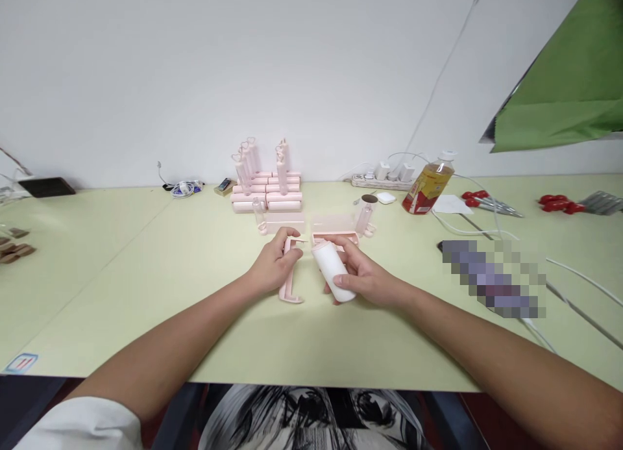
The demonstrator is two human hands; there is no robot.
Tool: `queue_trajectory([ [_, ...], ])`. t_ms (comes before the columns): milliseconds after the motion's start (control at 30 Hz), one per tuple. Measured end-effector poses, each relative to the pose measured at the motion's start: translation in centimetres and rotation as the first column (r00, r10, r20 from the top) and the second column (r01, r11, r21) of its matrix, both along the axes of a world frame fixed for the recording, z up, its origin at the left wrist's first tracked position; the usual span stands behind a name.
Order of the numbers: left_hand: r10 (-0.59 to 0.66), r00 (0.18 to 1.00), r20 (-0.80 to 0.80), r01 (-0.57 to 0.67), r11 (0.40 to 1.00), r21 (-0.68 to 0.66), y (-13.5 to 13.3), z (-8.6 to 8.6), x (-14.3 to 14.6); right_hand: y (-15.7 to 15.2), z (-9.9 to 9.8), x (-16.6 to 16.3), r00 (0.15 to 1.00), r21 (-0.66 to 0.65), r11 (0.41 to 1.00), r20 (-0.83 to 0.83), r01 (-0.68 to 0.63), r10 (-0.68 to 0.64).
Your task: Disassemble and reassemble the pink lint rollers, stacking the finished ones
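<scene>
Roll [331, 268] (partly behind right hand [367, 275])

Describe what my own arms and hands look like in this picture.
Your left hand and right hand are both bare, with no gloves, and no watch or bracelet shows on either wrist. Both forearms are uncovered, with no cables on them. A white sleeve shows at the left elbow; no sleeve is in view on the right arm.

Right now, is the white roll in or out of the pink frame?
Out: the right hand holds the white roll, apart from the pink frame in the left hand.
</scene>
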State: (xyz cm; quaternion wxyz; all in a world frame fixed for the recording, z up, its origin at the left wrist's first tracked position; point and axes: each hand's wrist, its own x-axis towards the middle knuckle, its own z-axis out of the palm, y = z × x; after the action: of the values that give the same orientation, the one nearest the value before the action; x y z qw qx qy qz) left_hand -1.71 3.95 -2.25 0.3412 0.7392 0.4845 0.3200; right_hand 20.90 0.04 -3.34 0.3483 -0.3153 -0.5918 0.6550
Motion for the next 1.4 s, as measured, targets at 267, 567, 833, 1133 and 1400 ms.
queue_trajectory([
  [267,-0.056,0.982,0.182,0.063,0.997,-0.035,-0.6,-0.2,0.5,-0.2,-0.2,-0.6,0.999,-0.015,0.999,-0.029,0.037,-0.037],
  [567,-0.022,0.906,0.423,0.14,0.958,-0.252,-0.9,-0.5,1.4,-0.6,0.2,-2.4,0.93,-0.189,0.921,-0.074,0.34,-0.359],
  [833,0.007,0.902,0.432,0.119,0.957,-0.265,-1.3,-0.1,1.5,-1.0,0.1,-2.5,0.965,-0.136,0.958,-0.037,0.253,-0.26],
  [1133,-0.02,0.944,0.329,0.034,0.999,-0.039,-1.0,-0.4,1.4,-1.6,-0.3,-3.0,0.969,-0.076,0.967,-0.031,0.243,-0.246],
  [1400,-0.363,0.932,0.005,0.362,0.931,0.044,-0.7,0.5,0.0,-1.3,1.0,-1.6,0.875,0.222,0.968,0.438,0.118,-0.207],
])
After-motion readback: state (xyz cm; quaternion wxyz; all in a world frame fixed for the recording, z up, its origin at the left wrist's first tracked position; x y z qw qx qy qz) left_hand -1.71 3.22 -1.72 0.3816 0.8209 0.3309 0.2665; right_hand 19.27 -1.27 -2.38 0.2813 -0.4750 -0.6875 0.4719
